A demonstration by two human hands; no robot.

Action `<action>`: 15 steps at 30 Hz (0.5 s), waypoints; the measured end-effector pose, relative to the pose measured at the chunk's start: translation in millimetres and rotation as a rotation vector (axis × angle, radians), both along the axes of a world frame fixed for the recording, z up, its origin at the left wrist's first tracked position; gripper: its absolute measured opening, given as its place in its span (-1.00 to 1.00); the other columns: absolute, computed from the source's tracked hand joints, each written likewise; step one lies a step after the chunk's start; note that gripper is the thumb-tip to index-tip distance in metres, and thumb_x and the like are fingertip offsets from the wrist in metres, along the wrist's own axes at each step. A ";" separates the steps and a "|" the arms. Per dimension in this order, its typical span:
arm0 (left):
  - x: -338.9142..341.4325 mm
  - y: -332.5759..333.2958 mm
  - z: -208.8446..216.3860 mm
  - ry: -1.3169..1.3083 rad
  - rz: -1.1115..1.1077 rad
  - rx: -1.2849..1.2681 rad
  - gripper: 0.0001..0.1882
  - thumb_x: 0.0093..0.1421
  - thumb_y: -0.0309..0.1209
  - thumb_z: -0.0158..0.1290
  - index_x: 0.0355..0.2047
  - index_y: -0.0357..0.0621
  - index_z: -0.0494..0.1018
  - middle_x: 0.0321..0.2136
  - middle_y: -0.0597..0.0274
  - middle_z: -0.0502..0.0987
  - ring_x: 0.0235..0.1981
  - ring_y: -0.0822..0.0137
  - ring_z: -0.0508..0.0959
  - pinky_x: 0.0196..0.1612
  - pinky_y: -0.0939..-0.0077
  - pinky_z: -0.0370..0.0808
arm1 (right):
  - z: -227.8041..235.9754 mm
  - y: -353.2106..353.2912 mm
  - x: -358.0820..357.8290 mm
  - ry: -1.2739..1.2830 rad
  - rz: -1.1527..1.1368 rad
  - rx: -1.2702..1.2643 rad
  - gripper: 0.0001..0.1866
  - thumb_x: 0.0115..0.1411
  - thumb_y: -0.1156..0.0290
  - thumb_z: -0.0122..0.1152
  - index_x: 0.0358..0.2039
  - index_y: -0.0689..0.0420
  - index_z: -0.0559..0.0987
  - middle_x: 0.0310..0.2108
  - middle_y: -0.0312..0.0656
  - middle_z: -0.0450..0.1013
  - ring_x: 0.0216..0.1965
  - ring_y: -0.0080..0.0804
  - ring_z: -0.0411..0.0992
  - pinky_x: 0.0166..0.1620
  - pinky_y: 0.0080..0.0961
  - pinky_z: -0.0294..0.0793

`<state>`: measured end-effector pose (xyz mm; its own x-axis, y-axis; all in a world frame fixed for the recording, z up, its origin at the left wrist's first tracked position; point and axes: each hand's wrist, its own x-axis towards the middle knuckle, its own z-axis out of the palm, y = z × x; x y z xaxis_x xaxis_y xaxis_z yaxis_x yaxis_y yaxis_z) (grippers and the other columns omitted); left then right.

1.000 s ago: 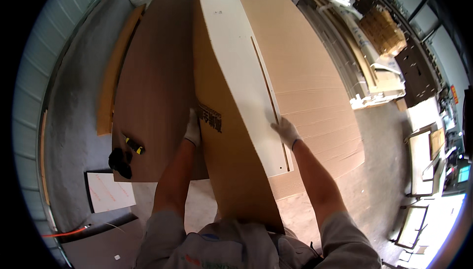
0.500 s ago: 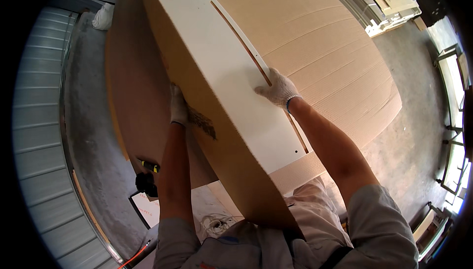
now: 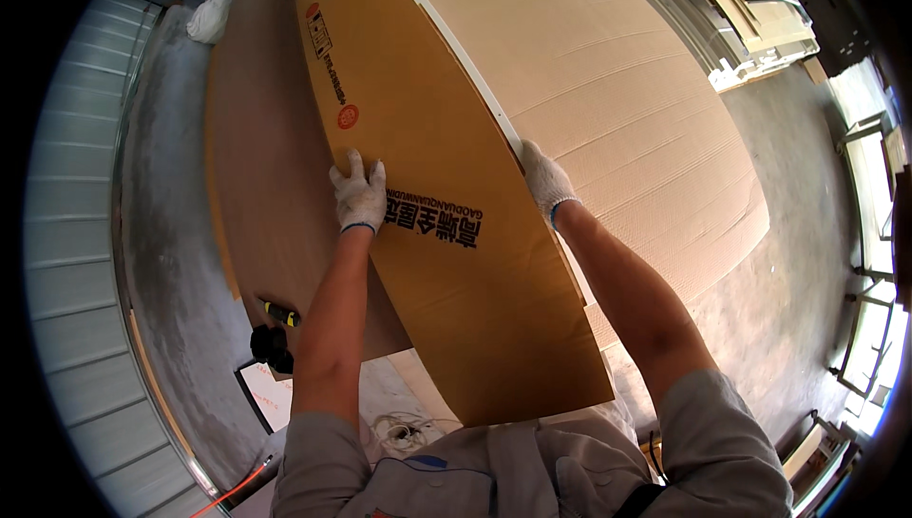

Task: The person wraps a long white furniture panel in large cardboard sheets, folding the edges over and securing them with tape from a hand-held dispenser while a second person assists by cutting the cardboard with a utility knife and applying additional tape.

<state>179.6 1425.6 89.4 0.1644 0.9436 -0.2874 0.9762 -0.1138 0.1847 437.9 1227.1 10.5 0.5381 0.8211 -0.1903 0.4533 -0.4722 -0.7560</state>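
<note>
A long brown cardboard sheet (image 3: pixel 484 319) with dark printing is folded over a white panel (image 3: pixel 446 34). Only a narrow strip of the panel shows along the right edge. Both my hands wear pale knit gloves. My left hand (image 3: pixel 361 197) rests on the cardboard near its left edge, fingers spread. My right hand (image 3: pixel 548 179) is closed at the right edge, where cardboard and panel meet; its thumb is hidden. Under them lies a wide stack of ribbed cardboard (image 3: pixel 655 129).
A yellow and black utility knife (image 3: pixel 279 313) lies near the table's left corner, beside a black object (image 3: pixel 272 347). Below is a framed white board (image 3: pixel 266 393). Coiled pale cord (image 3: pixel 404 431) lies on the floor. Stacked panels (image 3: pixel 750 15) stand at the far right.
The cardboard side has folded over to the right and now covers most of the white panel. My left hand has come from the cardboard's side onto its top; my right stays at the right edge.
</note>
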 end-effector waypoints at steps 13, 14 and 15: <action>-1.3 -17.6 -2.1 0.309 -0.200 0.146 -0.12 0.51 0.36 -0.31 0.67 0.28 -0.12 0.65 -0.11 -0.18 0.62 -0.34 -0.16 0.63 -0.25 -0.14 | 94.1 24.7 -24.9 -0.201 0.117 -0.116 -0.25 0.58 -0.14 -0.07 0.56 0.09 0.20 0.55 0.00 0.19 0.51 -0.10 0.23 0.53 -0.04 0.20; 2.9 -17.5 1.4 0.294 -0.201 0.148 -0.12 0.51 0.36 -0.31 0.67 0.28 -0.12 0.65 -0.11 -0.18 0.62 -0.34 -0.16 0.63 -0.25 -0.14 | 110.0 29.7 -49.6 -0.394 0.181 -0.213 -0.05 0.52 -0.26 -0.05 0.62 0.18 0.04 0.63 0.09 0.00 0.63 0.05 -0.02 0.63 0.04 -0.09; 7.3 -20.0 7.7 0.289 -0.203 0.131 -0.12 0.52 0.35 -0.31 0.67 0.25 -0.10 0.64 -0.13 -0.17 0.63 -0.33 -0.17 0.64 -0.24 -0.17 | 107.1 25.3 -65.1 -0.408 0.182 -0.214 -0.05 0.52 -0.26 -0.05 0.62 0.18 0.04 0.63 0.09 0.00 0.63 0.05 -0.02 0.63 0.04 -0.09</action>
